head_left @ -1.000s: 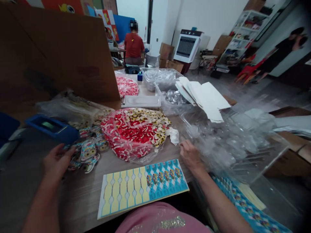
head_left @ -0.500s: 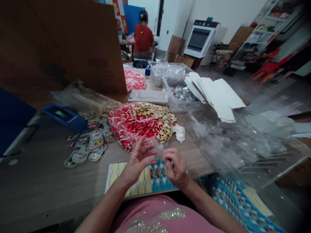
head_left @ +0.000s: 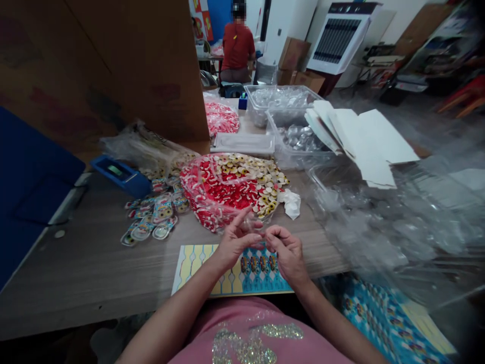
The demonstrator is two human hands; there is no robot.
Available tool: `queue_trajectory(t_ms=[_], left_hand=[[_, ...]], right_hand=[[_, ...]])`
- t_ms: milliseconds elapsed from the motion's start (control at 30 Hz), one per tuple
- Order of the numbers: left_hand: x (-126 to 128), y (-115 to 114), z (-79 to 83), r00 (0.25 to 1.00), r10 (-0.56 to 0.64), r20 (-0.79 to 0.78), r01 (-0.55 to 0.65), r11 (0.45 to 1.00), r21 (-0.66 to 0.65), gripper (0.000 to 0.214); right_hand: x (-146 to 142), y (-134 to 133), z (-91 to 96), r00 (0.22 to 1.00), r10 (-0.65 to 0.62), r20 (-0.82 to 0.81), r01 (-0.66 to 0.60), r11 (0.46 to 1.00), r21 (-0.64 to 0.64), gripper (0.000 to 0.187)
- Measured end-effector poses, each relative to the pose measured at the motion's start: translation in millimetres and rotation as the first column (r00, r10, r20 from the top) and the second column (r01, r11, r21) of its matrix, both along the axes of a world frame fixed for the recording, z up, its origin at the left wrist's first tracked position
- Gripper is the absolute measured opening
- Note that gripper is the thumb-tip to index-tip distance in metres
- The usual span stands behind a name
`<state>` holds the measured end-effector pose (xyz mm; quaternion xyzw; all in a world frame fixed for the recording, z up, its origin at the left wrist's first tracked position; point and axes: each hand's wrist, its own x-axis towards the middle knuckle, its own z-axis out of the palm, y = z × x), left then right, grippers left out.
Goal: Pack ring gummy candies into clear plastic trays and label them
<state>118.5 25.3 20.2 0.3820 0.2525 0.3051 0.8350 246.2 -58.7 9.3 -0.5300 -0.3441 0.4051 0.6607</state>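
Observation:
My left hand [head_left: 237, 242] and my right hand [head_left: 288, 253] meet above the front of the table. Between them is a small clear plastic piece [head_left: 258, 228], hard to make out against the background. My left thumb and fingers hold it from the left, the index finger stretched out. My right thumb and fingertips pinch at its right side. Beneath the hands lies a printed card sheet [head_left: 206, 253], yellow on the left and blue with cartoon figures on the right. Just beyond is a plastic bag [head_left: 227, 192] full of small red-and-white and cream pieces with yellow dots.
Finished-looking small packs [head_left: 161, 212] lie in a pile at left, beside a blue tape dispenser [head_left: 121, 175]. Clear tubs [head_left: 280, 146] of plastic shells stand behind; white cards [head_left: 373, 141] rest at right over a clear bin [head_left: 379, 242]. A crumpled tissue [head_left: 291, 203] lies nearby. A person [head_left: 238, 48] sits farther back.
The view has shifted, so the table's things appear farther right and slightly higher. My hands have come closer together, the right fingertips now at the clear piece.

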Motion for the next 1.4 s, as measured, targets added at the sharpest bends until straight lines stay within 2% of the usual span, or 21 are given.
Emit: queue_trajectory(t_ms=[100, 167, 267, 367, 467, 567, 633, 667, 733, 800, 900, 967, 1033, 1100, 1167, 1300, 1333, 1400], left_hand=[[7.9, -0.9, -2.3, 0.998, -0.003, -0.066, 0.012, 0.992, 0.126, 0.085], [12.1, -1.7, -3.9, 0.996, -0.007, -0.09, 0.022, 0.985, 0.169, 0.081], [14.6, -2.0, -4.5, 0.993, -0.061, -0.096, 0.075, 0.986, 0.146, 0.083], [14.4, -2.3, -3.6, 0.988, -0.129, -0.08, 0.135, 0.988, 0.081, 0.085], [15.6, -4.0, -3.8, 0.987, -0.148, -0.067, 0.151, 0.988, 0.04, 0.081], [17.7, -5.4, -5.5, 0.987, -0.137, -0.083, 0.14, 0.99, 0.033, 0.076], [17.0, -4.6, -6.3, 0.988, -0.116, -0.101, 0.12, 0.992, 0.032, 0.075], [15.6, -3.7, -6.3, 0.989, -0.098, -0.114, 0.102, 0.994, 0.032, 0.076], [11.3, -1.3, -5.2, 0.988, -0.064, -0.144, 0.069, 0.997, 0.031, 0.076], [7.0, 0.9, -3.1, 0.987, -0.056, -0.153, 0.06, 0.998, 0.022, 0.076], [7.6, 2.1, -0.9, 0.989, -0.099, -0.112, 0.099, 0.995, -0.004, 0.072], [16.3, 2.2, -2.7, 0.984, -0.145, -0.107, 0.146, 0.989, 0.0, 0.06], [32.4, 2.9, -8.2, 0.969, -0.184, -0.164, 0.196, 0.979, 0.058, 0.048], [54.3, 4.6, -16.3, 0.945, -0.184, -0.269, 0.238, 0.954, 0.184, 0.045], [79.1, 6.6, -24.8, 0.924, -0.146, -0.354, 0.265, 0.911, 0.317, 0.046], [121.3, 10.7, -33.4, 0.907, -0.086, -0.411, 0.285, 0.844, 0.454, 0.044], [127.5, 12.6, -32.7, 0.907, -0.06, -0.416, 0.278, 0.828, 0.488, 0.044], [132.7, 19.3, -27.9, 0.91, 0.003, -0.415, 0.253, 0.787, 0.562, 0.044]], right_hand=[[4.3, 7.1, 8.2, 0.999, 0.019, 0.029, -0.017, 0.998, -0.054, 0.013], [9.6, 11.1, 14.5, 0.993, 0.05, 0.105, -0.044, 0.997, -0.06, 0.013], [20.0, 13.6, 17.8, 0.984, 0.109, 0.144, -0.097, 0.992, -0.085, 0.011], [27.8, 12.1, 12.9, 0.985, 0.168, 0.036, -0.165, 0.983, -0.081, 0.015], [28.6, 9.3, 7.8, 0.987, 0.159, -0.026, -0.161, 0.985, -0.064, 0.017], [30.6, 6.4, 9.0, 0.988, 0.152, -0.007, -0.152, 0.985, -0.083, 0.018], [38.6, 4.5, 12.7, 0.991, 0.097, 0.087, -0.085, 0.989, -0.124, 0.017], [44.9, 3.7, 14.6, 0.986, 0.038, 0.162, -0.015, 0.989, -0.145, 0.016], [59.2, 2.5, 17.8, 0.934, -0.098, 0.344, 0.159, 0.976, -0.152, 0.016], [70.8, 1.6, 19.5, 0.869, -0.171, 0.465, 0.263, 0.955, -0.139, 0.017], [74.8, 0.4, 21.5, 0.863, -0.15, 0.482, 0.251, 0.956, -0.152, 0.019], [72.0, -1.2, 23.3, 0.865, -0.173, 0.471, 0.268, 0.953, -0.142, 0.02], [71.1, -3.3, 24.0, 0.851, -0.25, 0.462, 0.337, 0.935, -0.114, 0.019], [74.8, -4.6, 20.8, 0.835, -0.322, 0.446, 0.402, 0.911, -0.096, 0.019], [80.6, -3.2, 12.2, 0.781, -0.401, 0.478, 0.481, 0.875, -0.054, 0.019], [86.0, 10.7, -14.0, 0.521, -0.553, 0.65, 0.633, 0.761, 0.14, 0.018], [86.2, 15.9, -19.7, 0.489, -0.55, 0.677, 0.63, 0.76, 0.163, 0.018], [88.5, 26.2, -27.3, 0.474, -0.516, 0.713, 0.599, 0.783, 0.169, 0.018]])
